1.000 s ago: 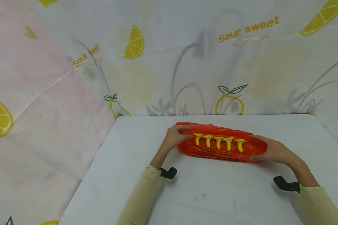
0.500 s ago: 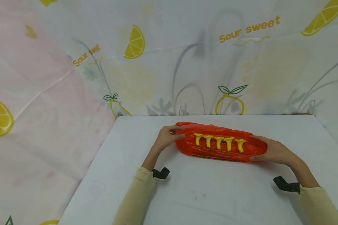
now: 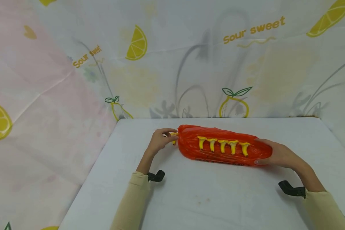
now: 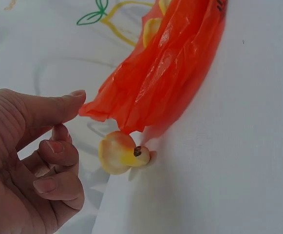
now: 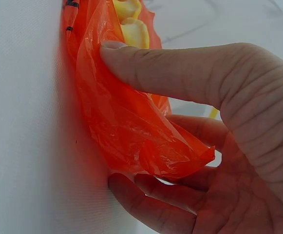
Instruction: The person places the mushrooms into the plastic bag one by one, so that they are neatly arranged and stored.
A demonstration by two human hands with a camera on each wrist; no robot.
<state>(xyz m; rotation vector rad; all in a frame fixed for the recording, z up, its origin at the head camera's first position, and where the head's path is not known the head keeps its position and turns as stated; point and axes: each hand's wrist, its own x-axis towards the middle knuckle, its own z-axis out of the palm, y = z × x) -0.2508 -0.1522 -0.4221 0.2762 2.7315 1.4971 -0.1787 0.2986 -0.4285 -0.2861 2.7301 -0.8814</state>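
A long, crinkled red plastic bag lies across the white table with a row of several yellow, funnel-capped mushrooms. At its left end is my left hand, thumb and forefinger apart, tips right at the bag's edge. Close by, another yellow mushroom shows past that edge, its dark stem end toward the left wrist camera; the fingers partly hide it in the head view. My right hand grips the bag's right end. Its thumb presses on the film while the fingers curl behind and below.
The white table ends at a back edge against a pale cloth backdrop printed with lemons and lettering. A black angled mount sticks out from the left wrist, and another black mount from the right.
My left hand has slid left off the bag's surface to just beyond its left end, where a yellow mushroom now shows. The right hand and bag have hardly moved.
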